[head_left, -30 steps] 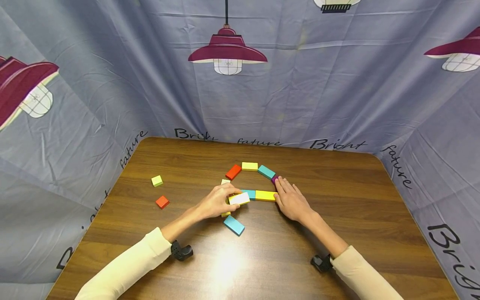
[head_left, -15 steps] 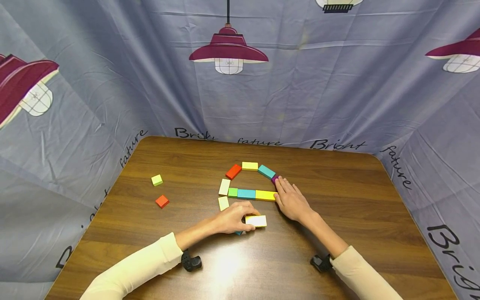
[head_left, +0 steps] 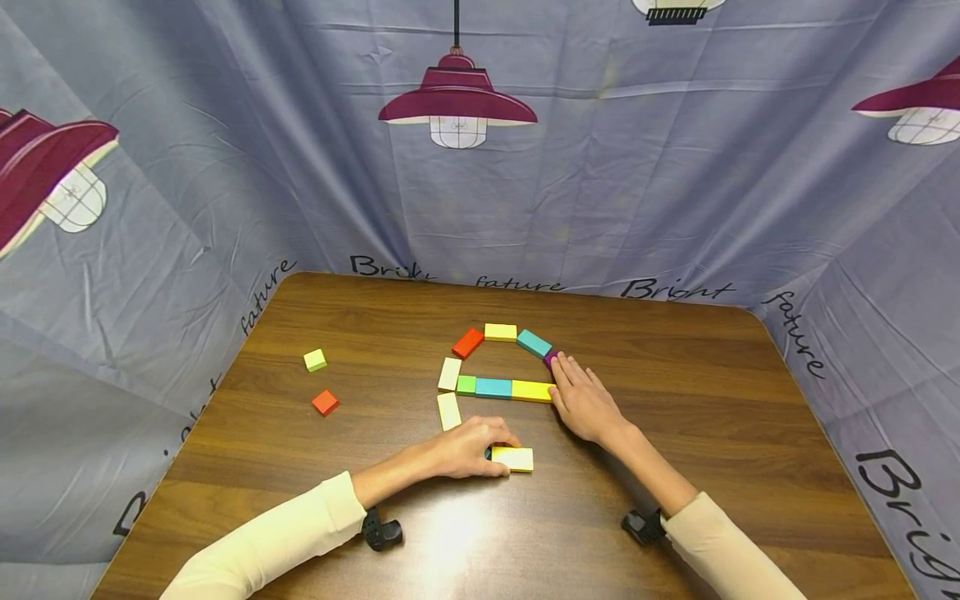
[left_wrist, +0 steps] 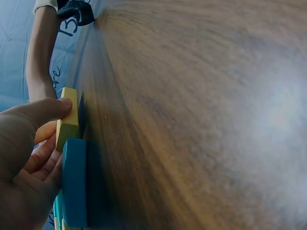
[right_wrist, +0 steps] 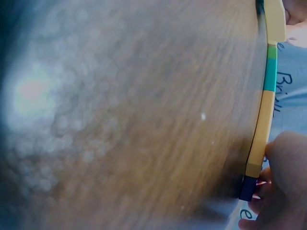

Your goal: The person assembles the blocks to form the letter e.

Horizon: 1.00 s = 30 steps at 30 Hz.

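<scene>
My left hand (head_left: 471,450) pinches a yellow block (head_left: 513,460) between thumb and fingers, low over the table. In the left wrist view that block is right beside the end of a blue block (left_wrist: 75,184), which the hand mostly hides in the head view. My right hand (head_left: 587,407) lies with straight fingers at the right end of a long yellow block (head_left: 532,391), fingertips on a partly covered purple block (head_left: 551,358). A blue block (head_left: 493,388) and a small green one (head_left: 466,385) continue that row leftward.
An arc of a cream block (head_left: 449,374), a red block (head_left: 468,343), a yellow block (head_left: 500,332) and a teal block (head_left: 535,342) curves above the row. A pale yellow block (head_left: 448,411) lies below. At left sit a small lime block (head_left: 315,360) and an orange-red one (head_left: 326,403).
My left hand has carried the yellow block right and toward me, past the row, then lowered it beside the blue block. My right hand has stayed in place.
</scene>
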### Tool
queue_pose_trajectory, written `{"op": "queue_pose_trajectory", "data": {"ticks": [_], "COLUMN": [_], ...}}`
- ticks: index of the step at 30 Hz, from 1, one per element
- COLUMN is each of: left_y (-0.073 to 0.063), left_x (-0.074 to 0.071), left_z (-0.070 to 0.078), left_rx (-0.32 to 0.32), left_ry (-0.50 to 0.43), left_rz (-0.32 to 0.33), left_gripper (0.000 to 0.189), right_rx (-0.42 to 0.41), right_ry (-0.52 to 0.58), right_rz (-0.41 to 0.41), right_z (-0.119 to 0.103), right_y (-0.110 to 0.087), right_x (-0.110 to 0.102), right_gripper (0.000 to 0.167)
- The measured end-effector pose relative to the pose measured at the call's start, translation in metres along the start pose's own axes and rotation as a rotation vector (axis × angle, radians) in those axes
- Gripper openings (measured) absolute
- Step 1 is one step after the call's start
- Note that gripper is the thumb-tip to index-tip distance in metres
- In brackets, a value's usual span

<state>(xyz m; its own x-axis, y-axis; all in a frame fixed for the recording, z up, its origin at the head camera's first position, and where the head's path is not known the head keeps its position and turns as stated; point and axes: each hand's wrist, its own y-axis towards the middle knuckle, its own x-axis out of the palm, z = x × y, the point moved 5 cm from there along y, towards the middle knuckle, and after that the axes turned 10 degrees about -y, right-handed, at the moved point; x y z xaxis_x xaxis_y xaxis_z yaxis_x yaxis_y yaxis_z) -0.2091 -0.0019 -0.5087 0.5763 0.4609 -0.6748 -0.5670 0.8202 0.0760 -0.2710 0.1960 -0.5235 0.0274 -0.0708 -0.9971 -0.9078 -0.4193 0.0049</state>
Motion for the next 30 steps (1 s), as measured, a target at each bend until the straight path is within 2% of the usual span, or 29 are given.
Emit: {"op": "queue_pose_trajectory", "data": {"ticks": [15,30], "left_y": [-0.0031,-0.0058], "left_x": [0.0024,0.0011], "left_z": [-0.0009,-0.0024], "left_rx": [0.011,0.046], "left_ry": [0.011,0.024], "left_rz": [-0.031,-0.027], "left_gripper": [0.034,0.034], "right_rx": [-0.003,-0.009], "right_ry": [-0.009,-0.015], "right_rz": [-0.002,0.007], "right_z": [-0.0002,-0.0008], "right_y": [0.0001,0.0], "right_x": [-0.0013,-0.0009], "right_gripper": [0.059,0.059]}}
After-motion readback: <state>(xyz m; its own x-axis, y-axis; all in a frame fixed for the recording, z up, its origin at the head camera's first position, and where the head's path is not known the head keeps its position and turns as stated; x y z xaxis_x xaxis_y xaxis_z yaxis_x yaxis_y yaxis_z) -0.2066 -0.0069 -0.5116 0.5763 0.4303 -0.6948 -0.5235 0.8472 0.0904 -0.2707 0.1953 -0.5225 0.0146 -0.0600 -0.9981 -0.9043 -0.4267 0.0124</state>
